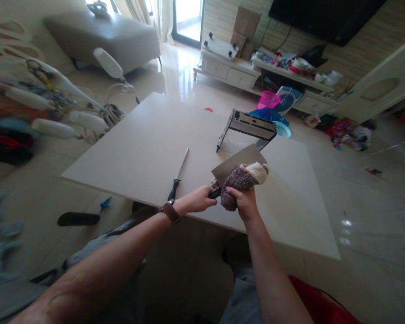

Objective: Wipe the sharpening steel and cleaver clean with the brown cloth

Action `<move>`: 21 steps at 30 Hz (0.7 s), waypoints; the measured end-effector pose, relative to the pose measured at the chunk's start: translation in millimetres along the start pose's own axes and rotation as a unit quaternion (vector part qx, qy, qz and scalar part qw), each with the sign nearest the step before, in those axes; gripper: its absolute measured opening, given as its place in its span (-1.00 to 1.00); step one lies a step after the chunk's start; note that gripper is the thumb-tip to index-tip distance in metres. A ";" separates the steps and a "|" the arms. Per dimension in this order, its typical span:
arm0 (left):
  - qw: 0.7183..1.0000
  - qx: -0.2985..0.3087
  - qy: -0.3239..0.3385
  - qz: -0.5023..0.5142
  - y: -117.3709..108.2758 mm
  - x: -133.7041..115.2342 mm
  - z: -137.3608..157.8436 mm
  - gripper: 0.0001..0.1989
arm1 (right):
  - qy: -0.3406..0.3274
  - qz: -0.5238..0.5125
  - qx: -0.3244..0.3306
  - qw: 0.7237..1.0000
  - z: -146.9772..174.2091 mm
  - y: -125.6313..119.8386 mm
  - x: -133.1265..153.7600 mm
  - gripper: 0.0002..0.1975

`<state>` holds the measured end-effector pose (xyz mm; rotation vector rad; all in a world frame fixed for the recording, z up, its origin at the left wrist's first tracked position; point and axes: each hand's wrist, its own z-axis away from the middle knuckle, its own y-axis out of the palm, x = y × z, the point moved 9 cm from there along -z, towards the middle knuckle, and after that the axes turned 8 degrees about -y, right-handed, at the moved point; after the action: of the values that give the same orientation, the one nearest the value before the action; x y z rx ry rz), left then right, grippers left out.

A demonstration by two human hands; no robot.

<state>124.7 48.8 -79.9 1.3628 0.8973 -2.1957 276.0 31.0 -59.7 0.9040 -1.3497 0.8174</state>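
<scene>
A cleaver with a broad grey blade is held above the near part of the white table. My left hand is closed around its black handle. In my right hand is a bunched purple-brown and cream towel, gripped from below and pressed close against the blade's near side. The towel covers the blade's lower edge. To the left, a sharpening steel with a black handle lies on the table. Beyond the blade stands a metal frame-like stand with slots along its top.
White lamp-like shapes on curved arms rise at the table's left. Past the far edge are a pink basket, a light blue basket and a low TV cabinet. A grey bench stands at the back left.
</scene>
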 end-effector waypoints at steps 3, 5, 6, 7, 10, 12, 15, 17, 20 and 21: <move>1.000 -0.016 0.010 0.001 -2.4 -4.7 2.3 -0.92 | -0.001 -0.010 0.000 1.000 0.9 -1.0 -0.9 -0.59; 1.000 -0.013 0.004 0.023 4.7 -6.0 4.2 -0.91 | 0.012 -0.037 0.000 0.999 1.5 0.1 -6.3 -0.60; 0.999 -0.003 -0.008 0.041 11.0 -5.3 5.0 -0.90 | 0.022 -0.053 0.000 0.998 1.9 1.1 -9.7 -0.61; 0.998 0.009 -0.023 0.061 17.9 -4.2 5.8 -0.88 | 0.031 -0.067 -0.002 0.997 2.2 2.2 -12.9 -0.61; 0.992 0.023 -0.056 0.108 33.1 -3.4 8.4 -0.85 | 0.040 -0.088 -0.008 0.995 3.2 4.7 -16.8 -0.60; 0.991 0.016 -0.060 0.118 35.6 -5.8 10.0 -0.83 | 0.040 -0.086 -0.013 0.995 4.3 5.1 -15.8 -0.60; 0.990 0.018 -0.076 0.116 34.9 -7.9 13.1 -0.82 | 0.048 -0.089 -0.021 0.995 7.1 4.4 -14.3 -0.60; 0.988 0.025 -0.093 0.120 34.0 -7.7 15.8 -0.82 | 0.056 -0.097 -0.017 0.994 8.9 5.3 -13.7 -0.60; 0.986 0.034 -0.104 0.129 33.2 -8.4 19.4 -0.80 | 0.067 -0.107 -0.009 0.992 11.1 7.2 -13.6 -0.62; 0.986 0.035 -0.102 0.130 32.8 -9.1 20.1 -0.80 | 0.069 -0.109 -0.009 0.992 11.6 7.7 -13.6 -0.63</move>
<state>136.6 11.4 -75.5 1.1837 0.5399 -2.1331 263.2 24.3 -72.6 0.9454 -1.1135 0.6851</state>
